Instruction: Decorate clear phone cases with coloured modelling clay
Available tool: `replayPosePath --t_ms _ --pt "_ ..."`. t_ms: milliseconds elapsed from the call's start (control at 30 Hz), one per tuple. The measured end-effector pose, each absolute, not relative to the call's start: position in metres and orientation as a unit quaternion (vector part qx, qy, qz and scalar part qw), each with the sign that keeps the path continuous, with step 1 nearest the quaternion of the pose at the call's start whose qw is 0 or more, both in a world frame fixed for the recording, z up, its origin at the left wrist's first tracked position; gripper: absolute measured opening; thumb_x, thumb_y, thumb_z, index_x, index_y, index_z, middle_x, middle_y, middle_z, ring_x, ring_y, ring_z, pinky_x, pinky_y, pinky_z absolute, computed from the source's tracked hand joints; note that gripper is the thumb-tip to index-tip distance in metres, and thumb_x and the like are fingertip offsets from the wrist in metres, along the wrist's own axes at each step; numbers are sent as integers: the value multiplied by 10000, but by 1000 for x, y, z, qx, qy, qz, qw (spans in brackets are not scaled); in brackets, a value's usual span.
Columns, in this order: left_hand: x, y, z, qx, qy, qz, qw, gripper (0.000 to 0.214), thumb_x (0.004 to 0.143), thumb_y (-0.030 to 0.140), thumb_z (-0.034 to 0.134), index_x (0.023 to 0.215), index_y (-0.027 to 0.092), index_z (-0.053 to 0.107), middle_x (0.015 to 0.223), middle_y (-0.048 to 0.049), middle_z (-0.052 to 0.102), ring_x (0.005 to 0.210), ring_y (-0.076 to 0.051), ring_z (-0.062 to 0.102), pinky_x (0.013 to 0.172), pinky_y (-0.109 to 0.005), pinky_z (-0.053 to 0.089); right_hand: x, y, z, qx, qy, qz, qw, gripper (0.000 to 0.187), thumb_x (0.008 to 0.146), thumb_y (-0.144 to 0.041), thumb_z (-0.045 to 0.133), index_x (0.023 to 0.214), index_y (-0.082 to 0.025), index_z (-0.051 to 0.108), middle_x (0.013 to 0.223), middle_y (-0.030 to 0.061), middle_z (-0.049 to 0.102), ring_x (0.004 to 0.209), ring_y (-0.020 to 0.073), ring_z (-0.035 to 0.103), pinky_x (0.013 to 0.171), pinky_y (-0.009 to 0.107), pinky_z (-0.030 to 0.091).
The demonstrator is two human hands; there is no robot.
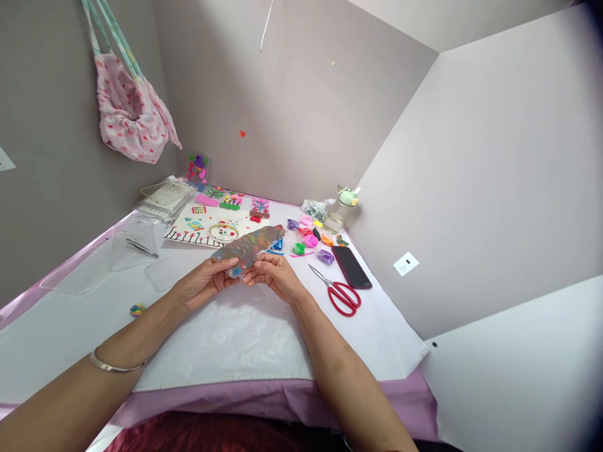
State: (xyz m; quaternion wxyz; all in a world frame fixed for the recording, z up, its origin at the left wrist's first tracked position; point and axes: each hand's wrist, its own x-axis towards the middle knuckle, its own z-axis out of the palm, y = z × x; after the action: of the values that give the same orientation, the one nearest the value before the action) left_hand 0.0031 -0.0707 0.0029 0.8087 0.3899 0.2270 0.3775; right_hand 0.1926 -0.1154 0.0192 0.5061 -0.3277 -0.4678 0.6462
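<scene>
A slab of marbled, multicoloured clay (252, 245) is held up above the table, tilted, its far end pointing to the right. It has a shiny, see-through-looking edge. My left hand (211, 276) grips its near left corner, thumb on top and fingers beneath. At the near right edge, my right hand (273, 276) pinches it between thumb and curled fingers. A small ball of mixed-colour clay (137, 310) lies on the white table cover (226, 339) beside my left forearm. Red-handled scissors (343, 296) rest to the right of my right hand, blades partly apart.
A dark phone (352, 267) lies beyond the scissors. Several clay packets (325, 256) sit behind my right hand. Tweezers (142, 248) and clear plastic sheets (89, 270) are at the left. Behind are a drawn-on paper (202, 232), a glass jar (335, 220) and walls; a pink cloth bag (134, 135) hangs left.
</scene>
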Motion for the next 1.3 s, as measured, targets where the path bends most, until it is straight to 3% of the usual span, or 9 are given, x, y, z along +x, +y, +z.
replayPosePath --t_ms 767,1167,1300 --pt "4 -73 6 391 238 377 805 218 798 183 807 1012 163 775 976 -66 785 801 -166 714 737 -245 620 191 -114 16 -359 -456 628 518 357 642 -391 894 755 -198 616 731 11 761 656 161 731 655 275 576" --pt "5 -71 2 409 244 384 791 229 770 207 848 990 180 788 1005 -65 781 819 -164 699 715 -242 614 187 -111 8 -370 -447 619 529 331 641 -369 888 747 -177 640 700 -4 728 578 120 668 620 262 552" --pt "5 -72 5 407 242 384 793 241 748 232 867 969 169 795 946 -50 780 795 -156 688 723 -239 616 186 -111 10 -367 -440 630 524 350 630 -393 891 768 -165 664 756 20 740 637 139 695 652 278 566"
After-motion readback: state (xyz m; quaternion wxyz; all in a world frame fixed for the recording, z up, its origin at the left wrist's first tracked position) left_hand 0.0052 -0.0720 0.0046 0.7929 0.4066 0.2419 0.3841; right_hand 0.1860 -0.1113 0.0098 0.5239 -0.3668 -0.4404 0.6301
